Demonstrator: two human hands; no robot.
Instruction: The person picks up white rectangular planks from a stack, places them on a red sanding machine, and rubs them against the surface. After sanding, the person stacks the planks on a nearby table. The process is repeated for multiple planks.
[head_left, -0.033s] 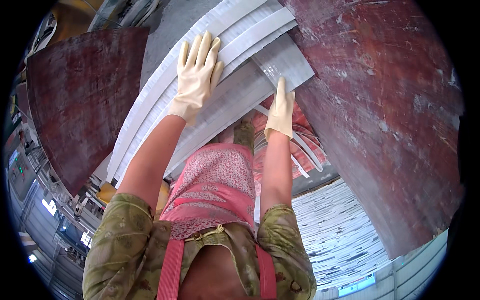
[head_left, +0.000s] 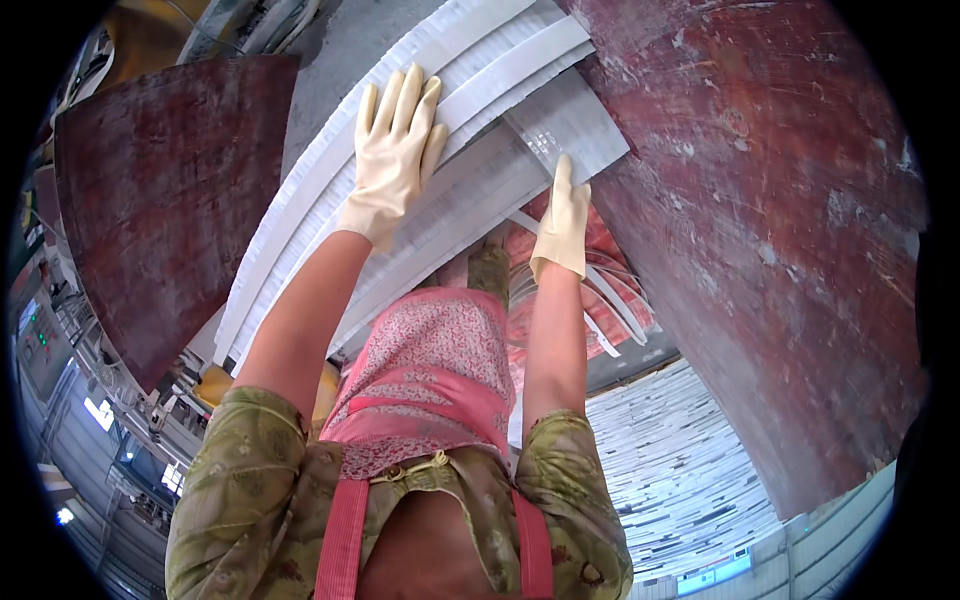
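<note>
A stack of long, curved white panels (head_left: 290, 225) with ribbed surfaces and smooth lengthwise bands slants across the upper middle. My left hand (head_left: 388, 165), in a cream rubber glove, lies flat on the top panel with its fingers stretched out. Beneath that panel a smooth grey-white end piece (head_left: 585, 125) juts out on the right. My right hand (head_left: 563, 222), gloved alike, grips the near edge of this piece; one digit points up along its top, and the other fingers are largely hidden.
A large, scuffed dark-red board (head_left: 760, 200) fills the right side, and another dark-red board (head_left: 175, 190) stands at left. Loose white strips (head_left: 615, 305) lie over a red surface below my right hand. Thin stacked pale strips (head_left: 680, 460) show at lower right.
</note>
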